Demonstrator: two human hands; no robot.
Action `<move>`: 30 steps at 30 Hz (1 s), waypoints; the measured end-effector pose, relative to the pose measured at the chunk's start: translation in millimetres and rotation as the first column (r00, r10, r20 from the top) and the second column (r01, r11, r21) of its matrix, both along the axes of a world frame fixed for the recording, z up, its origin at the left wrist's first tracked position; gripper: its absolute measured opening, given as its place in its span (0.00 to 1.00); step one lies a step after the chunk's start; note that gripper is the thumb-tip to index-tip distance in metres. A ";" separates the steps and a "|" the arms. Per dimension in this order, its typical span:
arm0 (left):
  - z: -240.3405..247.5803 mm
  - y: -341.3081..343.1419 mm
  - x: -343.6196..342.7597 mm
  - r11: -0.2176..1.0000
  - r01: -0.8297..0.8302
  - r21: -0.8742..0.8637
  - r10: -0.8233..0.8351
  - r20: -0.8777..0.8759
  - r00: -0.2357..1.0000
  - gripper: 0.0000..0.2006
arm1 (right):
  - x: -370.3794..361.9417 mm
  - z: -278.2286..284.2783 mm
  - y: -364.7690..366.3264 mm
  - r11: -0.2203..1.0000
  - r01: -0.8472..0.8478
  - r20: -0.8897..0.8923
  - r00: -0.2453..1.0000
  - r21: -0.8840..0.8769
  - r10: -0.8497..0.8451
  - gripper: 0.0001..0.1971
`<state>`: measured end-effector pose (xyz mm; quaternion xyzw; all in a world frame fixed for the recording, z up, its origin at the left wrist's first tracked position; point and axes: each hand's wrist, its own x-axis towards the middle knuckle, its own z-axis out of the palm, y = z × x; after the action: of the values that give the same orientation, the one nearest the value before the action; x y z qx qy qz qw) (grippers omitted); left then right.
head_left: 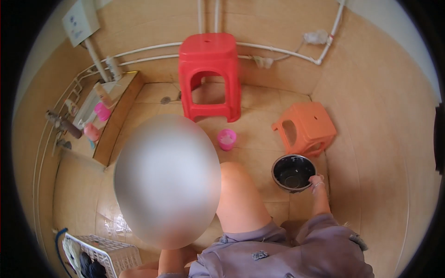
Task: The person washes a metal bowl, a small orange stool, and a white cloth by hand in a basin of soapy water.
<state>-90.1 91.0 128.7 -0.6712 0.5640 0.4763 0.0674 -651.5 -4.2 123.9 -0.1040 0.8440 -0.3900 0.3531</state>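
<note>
My right hand point(316, 180) is closed round the right rim of a round, dark metal pot point(292, 169). The pot tilts so that its black inside shows, with a few pale specks in it. It hangs low over the floor, just in front of the orange stool point(311, 126). A large blurred oval covers my left hand. Only the left forearm point(171, 262) comes out below it, so fingers and anything in them are hidden.
A tall red stool point(208, 51) stands by the far wall. Before it, a pink cup point(226, 140) sits on the tiled floor. At left, a ledge point(121, 116) carries several bottles and a pink cup point(102, 111). A white basket point(109, 252) with cloth is at lower left.
</note>
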 end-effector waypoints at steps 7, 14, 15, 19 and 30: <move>-14.6 -17.4 -14.6 0.994 -0.010 0.105 0.015 -0.047 0.999 0.27 | -47.6 -103.5 74.2 0.950 0.275 0.304 0.927 -0.149 -0.221 0.17; -31.6 -17.1 -5.5 0.993 0.016 0.119 -0.022 0.044 0.999 0.25 | -78.2 -119.7 46.6 0.944 -0.141 0.067 0.990 0.298 0.126 0.07; -35.8 -16.2 -2.5 0.987 0.062 0.146 -0.067 0.028 0.997 0.25 | -91.5 -119.8 31.0 0.957 -0.149 0.070 0.988 0.248 0.136 0.08; -39.6 -26.9 -11.7 0.986 0.169 0.015 -0.168 -0.033 0.985 0.25 | -139.6 -93.6 -57.1 0.981 0.020 0.267 0.963 -0.195 0.033 0.19; -5.5 -14.2 -17.6 0.978 -0.046 0.204 0.031 0.075 0.997 0.29 | -47.0 -31.1 -164.3 0.713 0.537 0.653 0.743 -0.451 -0.147 0.25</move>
<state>-107.7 76.8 123.2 -0.6881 0.4958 0.5088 0.1473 -698.5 -168.5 92.8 0.0765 0.5261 -0.7157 0.4529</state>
